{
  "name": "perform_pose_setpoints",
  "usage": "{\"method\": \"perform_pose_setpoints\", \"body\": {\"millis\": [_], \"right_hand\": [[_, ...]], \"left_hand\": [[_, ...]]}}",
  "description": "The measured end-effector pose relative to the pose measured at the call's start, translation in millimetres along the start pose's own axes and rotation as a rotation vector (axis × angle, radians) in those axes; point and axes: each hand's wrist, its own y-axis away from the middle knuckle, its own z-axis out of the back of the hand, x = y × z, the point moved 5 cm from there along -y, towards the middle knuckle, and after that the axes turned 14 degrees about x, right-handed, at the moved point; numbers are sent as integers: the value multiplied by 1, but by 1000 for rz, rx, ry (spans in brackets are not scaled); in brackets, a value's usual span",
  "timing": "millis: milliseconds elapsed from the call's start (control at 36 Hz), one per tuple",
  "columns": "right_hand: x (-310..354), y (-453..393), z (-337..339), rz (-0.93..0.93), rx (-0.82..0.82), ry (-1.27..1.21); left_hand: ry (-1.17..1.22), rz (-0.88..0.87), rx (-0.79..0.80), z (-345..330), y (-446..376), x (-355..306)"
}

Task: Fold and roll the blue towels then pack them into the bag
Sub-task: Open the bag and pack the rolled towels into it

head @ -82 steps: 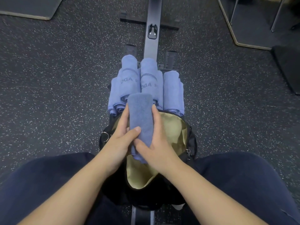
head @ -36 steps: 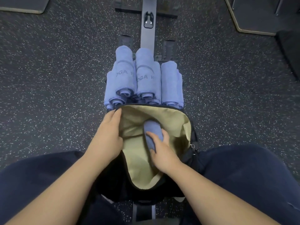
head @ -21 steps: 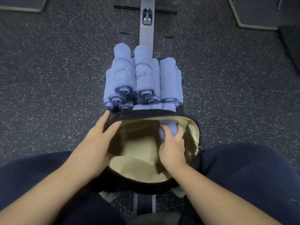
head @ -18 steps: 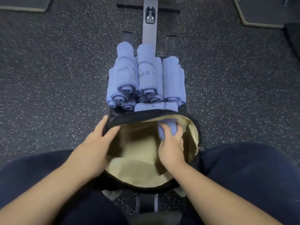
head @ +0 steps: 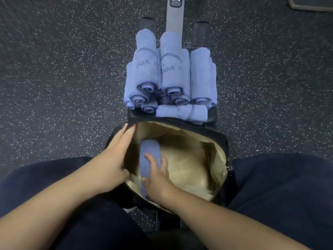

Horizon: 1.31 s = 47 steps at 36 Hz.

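Legs [head: 281, 195]: dark trousers, either side of the bag.
Right hand [head: 158, 179]: inside the bag mouth, fingers curled over a rolled blue towel [head: 146, 159], thumb on its near side; it holds the roll.
Rolled towel: lies lengthwise in the left part of the bag, against the tan lining.
Left hand [head: 115, 159]: fingers straight, laid flat along the bag's left rim, holding nothing.
Bag [head: 219, 141]: black, tan inside, open wide between the knees.
Single roll [head: 182, 112]: crosswise, just beyond the bag's far rim.
Stack of rolled towels [head: 171, 73]: piled beyond it, ends facing the camera.
Grey rail [head: 174, 18]: runs away behind the stack over a speckled floor [head: 63, 78].
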Motion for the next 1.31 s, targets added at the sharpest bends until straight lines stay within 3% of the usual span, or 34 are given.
{"method": "perform_pose_setpoints", "body": {"millis": [139,528,806,1167,1306], "right_hand": [[-9,3,-28,-25,138,57],[4,-38,-16,22,70,23],[3,-57,-22,46,71,61],[6,-60,-36,222,206,243],[12,-62,-42,259,283,195]], "left_hand": [[38,-17,-16,-2,-7,2],[-88,176,201,4,11,27],[-41,80,208,4,17,30],[138,113,108,14,15,26],[128,85,113,11,15,26]]}}
